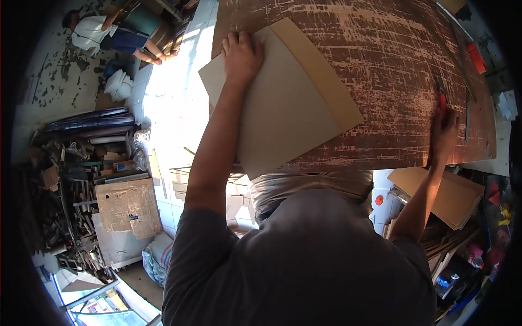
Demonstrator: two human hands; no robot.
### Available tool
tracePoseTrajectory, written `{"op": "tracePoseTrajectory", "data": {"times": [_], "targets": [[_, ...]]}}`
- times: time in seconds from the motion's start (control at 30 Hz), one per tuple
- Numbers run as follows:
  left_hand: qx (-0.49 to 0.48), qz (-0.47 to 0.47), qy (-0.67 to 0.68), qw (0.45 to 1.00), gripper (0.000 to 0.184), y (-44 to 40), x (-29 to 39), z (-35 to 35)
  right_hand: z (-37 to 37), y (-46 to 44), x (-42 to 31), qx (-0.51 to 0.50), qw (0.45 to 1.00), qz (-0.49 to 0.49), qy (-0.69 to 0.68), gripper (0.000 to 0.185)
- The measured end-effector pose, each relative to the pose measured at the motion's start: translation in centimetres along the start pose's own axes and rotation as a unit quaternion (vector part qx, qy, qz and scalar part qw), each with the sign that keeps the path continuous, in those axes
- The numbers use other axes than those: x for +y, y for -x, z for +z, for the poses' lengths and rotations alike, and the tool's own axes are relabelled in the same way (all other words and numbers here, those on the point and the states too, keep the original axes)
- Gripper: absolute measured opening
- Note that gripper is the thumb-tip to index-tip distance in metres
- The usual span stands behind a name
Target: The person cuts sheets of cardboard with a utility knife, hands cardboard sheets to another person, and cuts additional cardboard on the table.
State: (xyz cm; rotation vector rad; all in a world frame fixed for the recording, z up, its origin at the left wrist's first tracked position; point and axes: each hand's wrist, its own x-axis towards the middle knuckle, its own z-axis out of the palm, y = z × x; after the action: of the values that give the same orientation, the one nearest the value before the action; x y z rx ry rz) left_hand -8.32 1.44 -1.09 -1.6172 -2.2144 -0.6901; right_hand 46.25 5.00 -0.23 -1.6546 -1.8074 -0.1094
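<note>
At 12 o'clock, a smooth grey cardboard sheet (288,103) overlies a tan sheet (318,70), corners overhanging the table's (380,65) left and near edges; the left hand (242,57) rests on it, fingers lightly spread. Scuffed brown surface extends toward 2 o'clock; near 3, the right hand's (447,130) fingers close around a red-handled tool (442,103).

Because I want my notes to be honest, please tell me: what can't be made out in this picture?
All in the head view:
- How the right hand holds or touches the red-handled tool: blurred.
- The palm of the left hand: hidden by the hand's own back.
- The tabletop under the grey cardboard: covered by it.
- Small items at lower right: too small and dark.
</note>
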Motion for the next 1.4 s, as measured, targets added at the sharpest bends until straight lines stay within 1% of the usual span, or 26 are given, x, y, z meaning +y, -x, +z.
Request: {"op": "tracePoseTrajectory", "data": {"times": [0.03, 0.13, 0.17, 0.27, 0.3, 0.33, 0.37, 0.4, 0.47, 0.5, 0.53, 0.57, 0.6, 0.63, 0.67, 0.73, 0.77, 0.8, 0.87, 0.9, 0.97, 1.1, 1.2, 1.27, 1.4], "targets": [[-0.005, -0.006, -0.010, 1.000, 0.052, 0.1, 0.0, -0.2, 0.1, -0.1, 0.5, -0.006, 1.000, -0.002, 0.012, 0.039], [-0.015, -0.012, 0.022, 1.000, 0.052, 0.2, 0.2, -0.2, 0.2, -0.2, 1.1, -0.019, 1.000, -0.002, 0.019, 0.039], [-0.011, -0.011, 0.027, 1.000, 0.052, 0.3, 0.2, -0.2, 0.3, -0.2, 1.0, -0.019, 1.000, 0.005, 0.024, 0.040], [0.013, -0.014, 0.020, 1.000, 0.048, 0.0, 0.2, -0.1, 0.5, -0.2, 1.4, 0.001, 0.999, -0.018, 0.034, 0.037], [-0.001, -0.015, 0.031, 0.999, 0.048, 0.1, 0.3, -0.3, 0.4, -0.2, 0.9, 0.001, 0.999, 0.004, 0.038, 0.037], [-0.017, -0.016, 0.042, 0.999, 0.049, 0.1, 0.4, -0.5, 0.5, -0.3, 0.8, 0.005, 0.999, -0.002, 0.033, 0.037], [-0.003, -0.011, 0.035, 0.999, 0.045, 0.2, 0.5, -0.6, 0.6, -0.2, 1.1, 0.000, 1.000, -0.001, 0.021, 0.037], [0.001, -0.013, 0.033, 0.999, 0.045, 0.4, 0.5, -0.8, 0.4, -0.1, 0.8, -0.006, 1.000, 0.003, 0.010, 0.037], [-0.003, 0.014, 0.035, 0.999, 0.040, 0.2, 0.8, -1.2, -0.2, 0.0, 0.1, -0.010, 1.000, 0.005, -0.013, 0.036], [0.012, 0.022, 0.034, 0.999, 0.035, 0.3, 0.7, -1.0, -0.2, 0.0, 0.1, -0.008, 1.000, 0.003, 0.018, 0.036], [0.021, 0.024, 0.037, 0.999, 0.035, 0.2, 0.7, -0.7, -0.2, 0.1, 0.1, -0.004, 0.999, 0.003, 0.048, 0.035], [0.026, 0.030, 0.035, 0.999, 0.032, 0.1, 0.7, -0.4, 0.0, 0.2, 0.8, 0.021, 0.997, -0.049, 0.055, 0.033], [0.031, 0.036, 0.030, 0.998, 0.030, 0.0, 0.5, -0.3, -0.1, 0.0, 1.3, 0.030, 0.997, -0.050, 0.051, 0.033], [0.042, 0.039, 0.024, 0.998, 0.030, 0.0, 0.5, -0.4, 0.1, 0.0, 1.6, 0.026, 0.996, -0.048, 0.070, 0.033], [0.024, 0.035, 0.035, 0.998, 0.029, 0.1, 0.7, -0.5, 0.6, 0.1, 1.7, 0.020, 0.995, -0.046, 0.086, 0.033], [-0.001, 0.025, 0.047, 0.999, 0.028, 0.1, 0.6, -1.1, 0.8, 0.1, 1.3, 0.007, 0.999, -0.004, 0.037, 0.033], [-0.012, 0.021, 0.055, 0.998, 0.028, 0.1, 0.6, -1.2, 1.9, -0.1, 3.4, 0.016, 0.998, -0.023, 0.054, 0.035], [-0.002, 0.022, 0.044, 0.999, 0.028, 0.0, 0.5, -1.3, 1.6, 0.0, 2.7, 0.020, 0.999, -0.012, 0.028, 0.038], [-0.007, 0.024, 0.059, 0.998, 0.026, 0.1, 0.7, -1.1, 2.0, -0.1, 4.0, 0.008, 0.993, -0.048, 0.104, 0.037], [-0.004, 0.026, 0.056, 0.998, 0.026, 0.2, 0.7, -1.0, 2.1, -0.2, 3.8, 0.011, 0.994, -0.047, 0.099, 0.037], [0.015, 0.043, 0.044, 0.998, 0.026, 0.2, 0.7, -1.0, 2.3, -0.1, 3.6, 0.007, 0.998, -0.015, 0.069, 0.039], [0.007, 0.040, 0.063, 0.997, 0.026, 0.2, 1.0, -1.5, 2.3, 0.2, 4.0, 0.014, 0.998, -0.011, 0.052, 0.040], [0.015, 0.042, 0.061, 0.997, 0.027, 0.2, 1.0, -1.6, 2.2, 0.2, 3.6, 0.014, 0.998, -0.013, 0.068, 0.041], [0.001, 0.033, 0.055, 0.998, 0.027, 0.2, 1.2, -1.7, 2.1, 0.2, 3.4, 0.004, 0.998, 0.005, 0.065, 0.041], [0.005, 0.043, 0.042, 0.998, 0.026, 0.2, 1.2, -1.6, 2.3, 0.2, 3.9, 0.008, 0.999, -0.010, 0.040, 0.042]]}}
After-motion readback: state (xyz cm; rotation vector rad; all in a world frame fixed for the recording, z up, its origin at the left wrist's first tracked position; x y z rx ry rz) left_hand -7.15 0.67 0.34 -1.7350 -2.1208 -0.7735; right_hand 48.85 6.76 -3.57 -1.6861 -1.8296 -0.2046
